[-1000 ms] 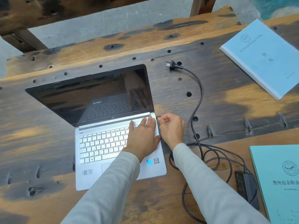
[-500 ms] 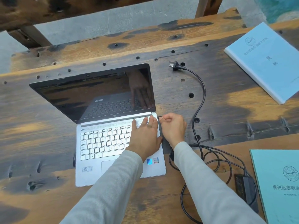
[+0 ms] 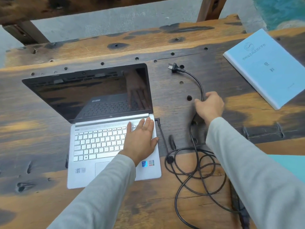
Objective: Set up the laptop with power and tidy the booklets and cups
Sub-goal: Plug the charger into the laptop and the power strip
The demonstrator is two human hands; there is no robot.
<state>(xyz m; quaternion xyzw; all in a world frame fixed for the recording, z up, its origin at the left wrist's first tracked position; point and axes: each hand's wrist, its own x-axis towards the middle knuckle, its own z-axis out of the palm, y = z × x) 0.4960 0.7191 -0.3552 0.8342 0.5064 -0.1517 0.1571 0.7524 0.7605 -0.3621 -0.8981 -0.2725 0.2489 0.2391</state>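
An open silver laptop [image 3: 92, 146] with a dark screen stands on the wooden table [image 3: 49, 113]. My left hand [image 3: 142, 139] lies flat, fingers apart, on the right side of its keyboard. A thin black charger lead [image 3: 162, 134] is plugged into the laptop's right edge and runs back to a loose coil of cable [image 3: 194, 166]. My right hand [image 3: 209, 106] closes around the thicker power cord [image 3: 200, 85] a little below its wall plug [image 3: 175, 68], which lies on the table. The charger brick is mostly hidden under my right sleeve.
A light blue booklet [image 3: 267, 66] lies at the far right. The corner of a teal booklet [image 3: 290, 167] shows behind my right forearm. The tabletop has several round holes [image 3: 189, 98]. Wooden beams and a grey floor lie beyond the far edge.
My right hand has left the laptop's right edge, where the lead now sits plugged in, and moved up and right onto the power cord. My left hand stays on the keyboard.
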